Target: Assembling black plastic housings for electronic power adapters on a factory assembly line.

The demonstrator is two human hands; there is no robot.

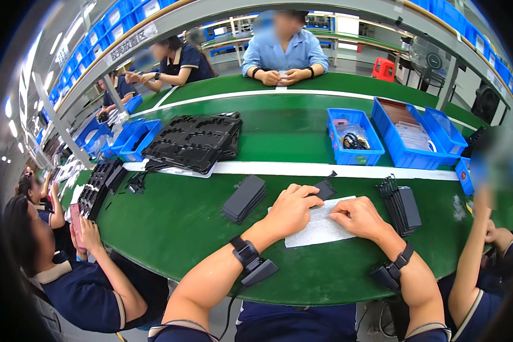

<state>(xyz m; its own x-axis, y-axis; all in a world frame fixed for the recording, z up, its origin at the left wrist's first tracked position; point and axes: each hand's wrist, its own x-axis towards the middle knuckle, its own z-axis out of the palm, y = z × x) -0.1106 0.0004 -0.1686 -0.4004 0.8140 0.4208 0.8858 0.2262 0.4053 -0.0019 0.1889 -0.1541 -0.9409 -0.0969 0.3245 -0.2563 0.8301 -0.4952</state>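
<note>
A white sheet [317, 232], cloth-like or foam, lies on the green table in front of me. My left hand [293, 210] rests over its left edge, fingers apart, the tips touching or right beside a small dark grey flat part [326, 190] with a thin tab. On the sheet's right side is my right hand [360, 218], fingers curled and thumb pressed down toward the sheet; whatever it may hold is hidden. Flat black rectangular pieces [245, 198] are stacked left of my hands. To the right stand more black pieces [402, 206] with thin tabs, leaning together.
Beyond a white line lie black molded trays [194, 139]. Blue bins hold bagged cables [353, 137] and brown and clear sheets [402, 122]. Another black tray [101, 185] stands at left. People sit across and on both sides; one at left holds a pink phone [76, 222].
</note>
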